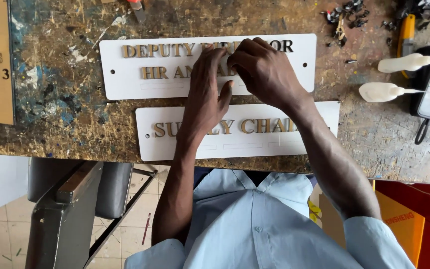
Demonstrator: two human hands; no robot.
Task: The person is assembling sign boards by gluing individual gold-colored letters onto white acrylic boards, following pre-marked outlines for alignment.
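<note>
While both hands are pressed on it, the upper white rectangular sign plate with raised gold letters is laid flat on the paint-stained wooden workbench, its long axis running left to right. The left hand is spread flat, fingers extended, gripping nothing. The right hand is curled, fingertips pinched on the lettering; whether a letter is held cannot be told. A second white lettered plate lies parallel, just nearer the body.
</note>
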